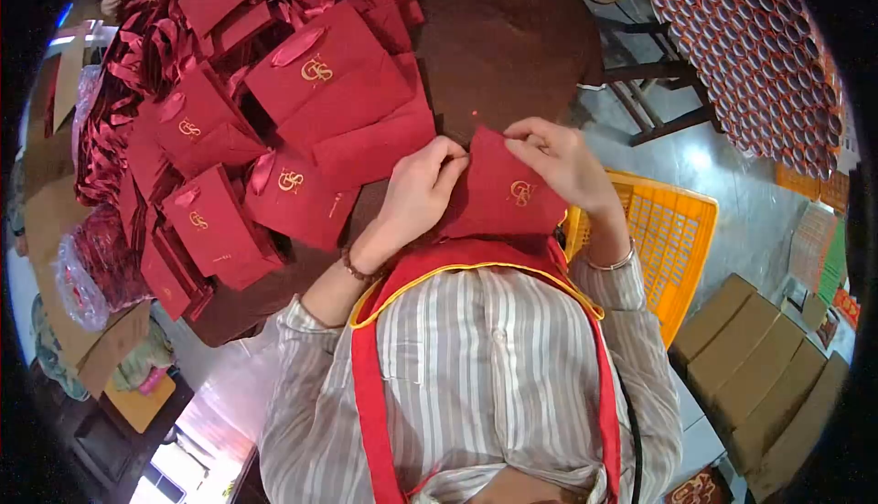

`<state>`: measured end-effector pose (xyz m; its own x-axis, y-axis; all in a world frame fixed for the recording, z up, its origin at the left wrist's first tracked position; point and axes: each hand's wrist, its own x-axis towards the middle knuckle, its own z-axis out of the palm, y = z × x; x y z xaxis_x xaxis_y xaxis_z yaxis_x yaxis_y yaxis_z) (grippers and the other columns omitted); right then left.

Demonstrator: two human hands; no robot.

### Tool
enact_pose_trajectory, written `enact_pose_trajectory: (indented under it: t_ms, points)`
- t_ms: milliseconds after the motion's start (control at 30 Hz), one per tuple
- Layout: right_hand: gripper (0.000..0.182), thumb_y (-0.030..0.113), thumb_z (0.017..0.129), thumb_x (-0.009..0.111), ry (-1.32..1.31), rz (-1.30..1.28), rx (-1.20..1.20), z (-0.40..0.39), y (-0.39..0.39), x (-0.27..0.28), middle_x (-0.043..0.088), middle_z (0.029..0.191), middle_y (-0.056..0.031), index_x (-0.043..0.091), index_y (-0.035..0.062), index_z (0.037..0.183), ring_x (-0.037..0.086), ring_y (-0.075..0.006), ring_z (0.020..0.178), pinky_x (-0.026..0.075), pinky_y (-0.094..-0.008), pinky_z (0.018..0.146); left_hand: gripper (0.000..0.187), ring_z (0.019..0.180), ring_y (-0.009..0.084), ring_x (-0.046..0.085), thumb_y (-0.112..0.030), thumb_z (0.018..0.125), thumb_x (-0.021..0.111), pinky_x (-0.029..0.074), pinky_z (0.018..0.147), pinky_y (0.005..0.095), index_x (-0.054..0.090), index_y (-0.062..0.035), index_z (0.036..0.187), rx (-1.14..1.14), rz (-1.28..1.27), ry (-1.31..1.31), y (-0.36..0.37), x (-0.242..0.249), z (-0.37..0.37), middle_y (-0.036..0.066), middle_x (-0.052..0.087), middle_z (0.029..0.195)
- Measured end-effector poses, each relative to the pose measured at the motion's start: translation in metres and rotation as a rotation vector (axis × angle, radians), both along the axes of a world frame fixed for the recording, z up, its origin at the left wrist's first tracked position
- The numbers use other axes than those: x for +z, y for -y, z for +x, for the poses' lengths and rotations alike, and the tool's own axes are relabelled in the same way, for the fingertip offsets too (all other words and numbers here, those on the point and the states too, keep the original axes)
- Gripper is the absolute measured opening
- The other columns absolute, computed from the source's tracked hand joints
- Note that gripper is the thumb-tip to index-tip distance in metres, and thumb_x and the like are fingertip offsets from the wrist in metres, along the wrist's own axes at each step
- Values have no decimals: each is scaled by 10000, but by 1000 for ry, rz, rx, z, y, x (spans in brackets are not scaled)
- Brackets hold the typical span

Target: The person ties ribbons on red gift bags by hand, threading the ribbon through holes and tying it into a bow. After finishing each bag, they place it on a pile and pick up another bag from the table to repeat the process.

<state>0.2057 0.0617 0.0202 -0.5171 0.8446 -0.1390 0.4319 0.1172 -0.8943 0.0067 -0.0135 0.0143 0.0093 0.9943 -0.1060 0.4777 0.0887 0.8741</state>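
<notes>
A dark red paper gift bag (494, 198) with a gold logo lies before my chest, over the table's near edge. My left hand (422, 182) pinches its upper left side, thumb and fingers pressed together. On the other side, my right hand (560, 158) has its fingers curled at the top right corner, just above the logo. Whether a ribbon or cord is between the fingertips is too small to make out. Left of my left hand, a matching gift bag with a ribbon handle (329, 74) lies among several others.
A brown round table (503, 37) carries the heaped red bags and bundles of ribbon (151, 56). A yellow plastic crate (668, 239) stands at my right. Beyond it are cardboard boxes (759, 358), a dark stool (649, 83) and rows of round-topped red items (750, 47).
</notes>
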Motion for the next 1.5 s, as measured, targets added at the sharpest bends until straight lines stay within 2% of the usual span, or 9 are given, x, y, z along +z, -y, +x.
enact_pose_trajectory:
  t_ms: [233, 267, 467, 600, 800, 867, 1067, 1267, 1500]
  points:
    - [150, 126, 838, 605, 31, -188, 162, -3, -8, 8, 583, 679, -12, 582, -13, 890, 510, -30, 649, 395, -201, 549, 106, 702, 154, 600, -82, 840, 572, 460, 634, 275, 567, 9, 894, -34, -42, 137, 2, -8, 11, 118, 622, 761]
    - [157, 127, 839, 604, 4, -240, 167, -3, -9, 1, 586, 688, -5, 583, -18, 895, 511, -32, 658, 400, -200, 558, 122, 692, 268, 605, -92, 829, 579, 451, 609, 334, 559, 14, 885, -10, -78, 191, 2, -7, 11, 165, 608, 772]
    - [193, 129, 862, 582, 15, -315, 176, -6, -16, -4, 608, 769, 1, 592, -34, 965, 527, -53, 720, 430, -211, 648, 95, 714, 203, 596, -78, 836, 580, 458, 659, 287, 580, 15, 855, 117, 120, 175, -13, -7, 9, 124, 604, 784]
    - [201, 123, 866, 579, -61, -361, 194, -14, -20, -15, 622, 827, -18, 594, -35, 990, 543, -64, 767, 444, -216, 697, 128, 776, 191, 603, -86, 826, 594, 460, 686, 279, 597, 16, 904, 155, -26, 250, -31, -7, 7, 129, 622, 850]
    - [217, 117, 858, 592, -196, -494, 240, -19, -25, -28, 631, 891, -39, 589, -40, 1007, 558, -74, 829, 458, -219, 753, 170, 847, 229, 607, -107, 823, 587, 458, 732, 305, 603, 14, 941, -59, -61, 212, -34, -17, -8, 140, 628, 908]
    - [224, 131, 846, 606, -118, -489, 234, -20, -25, -26, 634, 856, -30, 596, -39, 991, 555, -72, 791, 458, -222, 714, 168, 830, 132, 591, -75, 827, 587, 452, 728, 252, 602, 19, 966, -98, 1, 119, -34, -15, -8, 97, 633, 883]
    - [206, 150, 814, 633, 237, -307, 358, -16, -29, 0, 627, 766, -2, 615, -25, 921, 520, -56, 701, 438, -234, 623, 148, 795, 131, 591, -58, 828, 583, 455, 705, 253, 599, 20, 953, -115, 55, 119, -33, -17, -4, 87, 630, 865]
    - [189, 168, 818, 636, -44, -431, 308, -8, -20, -9, 595, 732, 24, 620, -12, 871, 482, -39, 679, 409, -232, 591, 136, 657, 50, 504, -76, 862, 565, 410, 587, 197, 616, 6, 958, -85, -37, 299, -31, -26, -5, -15, 577, 748]
    - [189, 181, 822, 638, 63, -473, 251, -11, -19, -19, 574, 739, 48, 622, 1, 878, 467, -27, 685, 393, -221, 584, 156, 543, 5, 385, -102, 877, 552, 300, 474, 181, 625, -26, 992, -44, -261, 496, -34, -23, -6, -56, 523, 657]
